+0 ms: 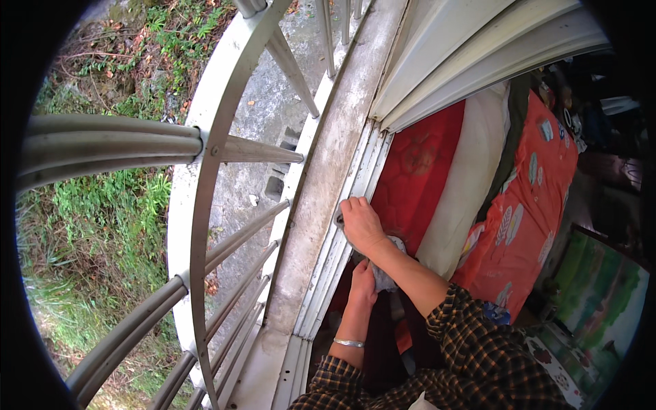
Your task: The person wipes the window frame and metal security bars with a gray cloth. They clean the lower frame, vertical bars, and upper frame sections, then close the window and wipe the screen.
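Observation:
A grey cloth [383, 279] is bunched in my hands over the white window track [328, 261]. My right hand [363, 223] presses one end of it onto the track's rails, with a bit of cloth showing past the fingertips. Just below, on the room side of the track, my left hand [363, 281] grips the hanging part of the cloth. A silver bangle [349, 343] circles the left wrist. My right hand and forearm hide the middle of the cloth.
Outside the stained sill [328, 143] stands a metal window guard [201, 215] with thick bars. White sliding sash frames [441, 56] are at the upper right. Indoors, close to the track, lies a bed with a red mattress [417, 159] and an orange patterned quilt [538, 205].

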The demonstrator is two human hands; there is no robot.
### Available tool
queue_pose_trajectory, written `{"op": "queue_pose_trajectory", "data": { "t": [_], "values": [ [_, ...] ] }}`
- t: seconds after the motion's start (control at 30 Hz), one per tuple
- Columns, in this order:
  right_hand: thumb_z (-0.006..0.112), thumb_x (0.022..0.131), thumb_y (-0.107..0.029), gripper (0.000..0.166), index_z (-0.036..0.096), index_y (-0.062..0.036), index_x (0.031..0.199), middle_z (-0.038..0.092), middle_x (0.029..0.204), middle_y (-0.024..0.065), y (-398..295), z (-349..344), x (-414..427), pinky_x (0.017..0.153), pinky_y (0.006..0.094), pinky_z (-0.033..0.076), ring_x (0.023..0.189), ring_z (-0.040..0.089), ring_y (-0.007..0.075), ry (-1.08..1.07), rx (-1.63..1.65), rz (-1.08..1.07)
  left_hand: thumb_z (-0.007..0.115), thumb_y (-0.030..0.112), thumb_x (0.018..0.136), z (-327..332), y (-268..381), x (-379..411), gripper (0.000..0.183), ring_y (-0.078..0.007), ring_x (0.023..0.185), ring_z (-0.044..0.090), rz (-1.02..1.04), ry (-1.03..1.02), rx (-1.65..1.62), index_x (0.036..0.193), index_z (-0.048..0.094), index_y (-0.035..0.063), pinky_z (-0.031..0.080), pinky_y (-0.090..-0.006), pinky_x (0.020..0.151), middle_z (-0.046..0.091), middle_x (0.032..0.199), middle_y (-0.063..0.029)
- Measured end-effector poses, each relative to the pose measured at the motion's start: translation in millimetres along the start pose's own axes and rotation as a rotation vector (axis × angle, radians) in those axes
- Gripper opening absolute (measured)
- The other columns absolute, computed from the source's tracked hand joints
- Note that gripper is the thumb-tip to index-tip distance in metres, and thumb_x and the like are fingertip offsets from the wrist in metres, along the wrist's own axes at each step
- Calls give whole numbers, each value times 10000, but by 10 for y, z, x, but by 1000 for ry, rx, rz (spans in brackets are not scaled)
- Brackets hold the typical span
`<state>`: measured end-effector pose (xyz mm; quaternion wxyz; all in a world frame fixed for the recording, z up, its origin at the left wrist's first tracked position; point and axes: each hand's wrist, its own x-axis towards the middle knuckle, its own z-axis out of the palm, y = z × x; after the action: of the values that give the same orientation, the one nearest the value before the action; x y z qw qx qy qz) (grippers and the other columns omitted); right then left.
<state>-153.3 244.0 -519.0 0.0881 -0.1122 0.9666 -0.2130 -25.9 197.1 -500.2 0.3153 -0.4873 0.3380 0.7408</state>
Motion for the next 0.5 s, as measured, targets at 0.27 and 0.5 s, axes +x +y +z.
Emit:
{"op": "queue_pose_trajectory", "data": {
  "t": [0.27, 0.5],
  "values": [
    [628, 723, 6, 321, 557, -37, 1033, 547, 1092, 146, 412, -665, 760, 903, 411, 434, 1028, 501, 354, 408, 281, 129, 460, 179, 984, 361, 549, 219, 295, -234, 940, 668, 113, -128, -14, 1167, 538, -39, 564, -371, 818, 652, 1082, -148],
    [549, 791, -73, 168, 603, -2, 934, 566, 1105, 113, 699, -193, 922, 924, 379, 446, 1100, 501, 293, 367, -195, -2, 462, 132, 975, 649, 793, 464, 237, -197, 790, 689, 94, -126, -77, 1120, 557, -30, 586, -306, 625, 670, 1003, -105]
  ]
}}
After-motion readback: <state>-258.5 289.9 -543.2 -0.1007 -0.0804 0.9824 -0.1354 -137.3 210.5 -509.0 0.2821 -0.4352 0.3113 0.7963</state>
